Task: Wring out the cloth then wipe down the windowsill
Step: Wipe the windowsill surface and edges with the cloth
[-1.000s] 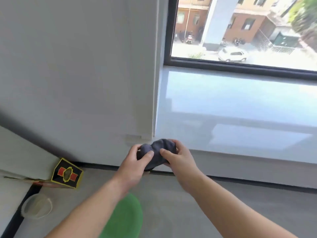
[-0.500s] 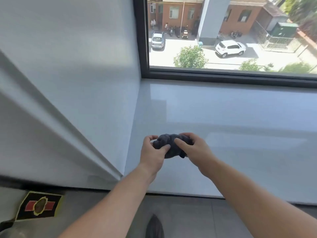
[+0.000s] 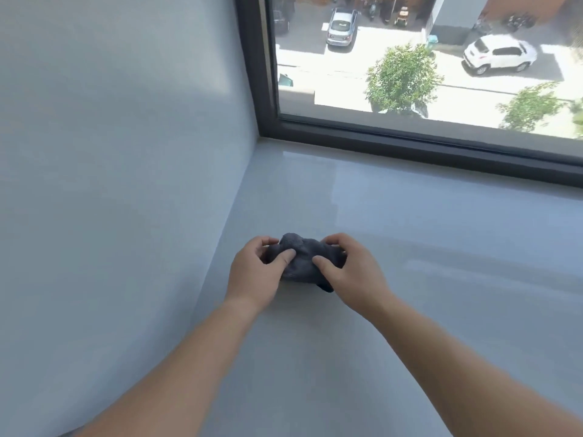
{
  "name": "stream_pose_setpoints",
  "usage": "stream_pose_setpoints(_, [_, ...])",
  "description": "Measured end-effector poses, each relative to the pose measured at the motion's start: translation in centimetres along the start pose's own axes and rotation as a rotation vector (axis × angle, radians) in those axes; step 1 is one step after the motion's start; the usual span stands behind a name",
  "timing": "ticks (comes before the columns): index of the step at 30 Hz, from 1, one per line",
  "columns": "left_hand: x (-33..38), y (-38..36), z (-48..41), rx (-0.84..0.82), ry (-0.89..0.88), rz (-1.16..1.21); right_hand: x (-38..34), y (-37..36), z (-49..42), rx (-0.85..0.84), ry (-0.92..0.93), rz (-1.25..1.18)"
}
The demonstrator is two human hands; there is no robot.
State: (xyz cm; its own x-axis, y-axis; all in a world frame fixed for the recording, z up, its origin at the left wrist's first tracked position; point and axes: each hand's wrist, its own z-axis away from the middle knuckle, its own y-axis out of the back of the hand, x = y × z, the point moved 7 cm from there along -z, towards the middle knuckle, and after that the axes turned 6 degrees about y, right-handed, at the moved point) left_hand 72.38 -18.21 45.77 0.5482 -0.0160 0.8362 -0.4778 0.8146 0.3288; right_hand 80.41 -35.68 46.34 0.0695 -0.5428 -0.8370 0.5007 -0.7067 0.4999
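Cloth (image 3: 302, 259): dark grey, bunched into a wad; over the sill near its left end, close to the side wall. Whether it touches the sill cannot be told.
Left hand (image 3: 256, 272): clenched on the cloth's left part, thumb pressed on top, fingers curled behind.
Right hand (image 3: 348, 271): clenched on the cloth's right part, thumb on top, fingers curled over the far edge.
Sill (image 3: 410, 241): pale grey, glossy, running right from the cloth.
Wall (image 3: 120, 152): plain, just left of the cloth.
Frame (image 3: 410, 146): dark, beyond the cloth, along the sill's far edge.
Writing: none readable.
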Motion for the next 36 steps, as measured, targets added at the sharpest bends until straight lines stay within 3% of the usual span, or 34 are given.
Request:
stream_pose_setpoints(6, [1.3,0.1,-4.9,0.243,-0.012,0.126,-0.5,-0.7,-6.8,-0.083,0.229,0.133])
stream_pose_setpoints(9, [1.9,-0.6,-6.7,0.237,-0.078,0.157,-0.6,-1.4,-9.6,-0.101,0.321,0.196])
stream_pose_setpoints(13, [2.0,-1.1,-7.4,0.181,-0.201,-0.134,-1.5,-1.3,-11.5,-0.071,0.454,0.487])
stream_pose_setpoints(17, [-0.1,-0.1,-6.2,0.315,-0.271,-0.583,-2.8,-4.2,-11.2,-0.254,0.774,0.69])
stream_pose_setpoints(20, [-2.6,-0.2,-5.7,0.25,-0.316,-0.782,-1.5,-6.3,-11.5,-0.346,0.899,0.849])
stream_pose_setpoints(23, [-3.4,-0.4,-5.5,0.22,-0.345,-0.865,-1.6,-6.2,-15.1,-0.337,0.879,0.887])
stream_pose_setpoints(27, [-3.6,-0.7,-5.6,0.229,-0.338,-0.913,-4.4,-6.0,-23.1,-0.166,0.705,0.896])
stream_pose_setpoints(31, [-3.6,-0.6,-5.7,0.228,-0.343,-0.936,-6.4,-7.6,-24.8,-0.161,0.749,0.951])
stream_pose_setpoints(36, [-3.3,-0.3,-5.6,0.237,-0.339,-0.938,-5.9,-7.0,-26.2,-0.189,0.785,0.855])
